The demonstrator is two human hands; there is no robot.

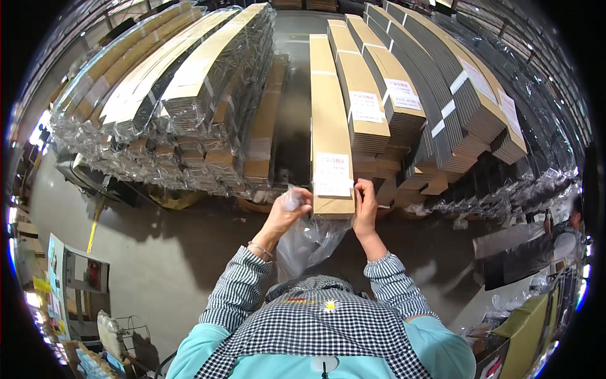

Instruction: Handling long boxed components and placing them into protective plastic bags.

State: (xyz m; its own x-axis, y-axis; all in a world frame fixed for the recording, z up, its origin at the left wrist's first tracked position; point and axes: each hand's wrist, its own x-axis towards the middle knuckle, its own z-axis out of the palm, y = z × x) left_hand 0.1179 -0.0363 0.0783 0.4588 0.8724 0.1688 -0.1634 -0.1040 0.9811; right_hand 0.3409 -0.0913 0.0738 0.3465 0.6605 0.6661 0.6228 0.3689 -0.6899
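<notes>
A long, flat cardboard bundle (329,114) lies in front of me, its near end pointing at my body and a white printed label (332,174) on top. Clear plastic film (306,243) hangs below that end. At the bundle's left corner my left hand (290,211) is closed, with a crumpled bit of the film between its fingers. My right hand (365,211) is at the right edge, beside the label, its fingers curled against the side. The film reaches toward this hand, but its grip is partly hidden.
More labelled cardboard bundles (368,117) are stacked close on the right, with dark strips (435,95) among them. Film-wrapped stacks (189,95) stand on the left. A person (564,237) is at the far right. Grey floor (170,252) lies around me.
</notes>
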